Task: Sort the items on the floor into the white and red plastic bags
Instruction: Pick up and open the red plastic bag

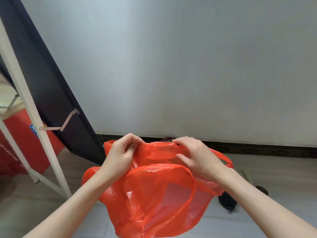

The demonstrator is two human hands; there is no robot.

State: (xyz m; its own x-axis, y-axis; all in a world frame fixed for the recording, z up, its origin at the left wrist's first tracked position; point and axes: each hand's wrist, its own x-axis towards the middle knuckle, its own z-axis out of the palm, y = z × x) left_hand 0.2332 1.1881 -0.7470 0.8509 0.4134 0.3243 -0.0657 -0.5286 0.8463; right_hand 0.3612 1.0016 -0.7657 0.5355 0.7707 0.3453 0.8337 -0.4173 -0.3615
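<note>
A thin red plastic bag (154, 200) hangs in the air in front of me, above the floor. My left hand (120, 155) pinches the bag's top edge at the left. My right hand (195, 155) pinches the same edge at the right, fingers curled over the plastic. The bag's mouth is partly spread between both hands, and one handle loop (226, 160) sticks out to the right. A pale rectangular shape shows through the plastic low inside. The white bag is out of view.
A dark item (227, 200) lies on the grey floor right of the bag, with a brown round thing (262, 189) and a pale strip (247, 176) beyond it. A white-framed folding stand (34, 121) with a dark panel leans at left. The wall is close ahead.
</note>
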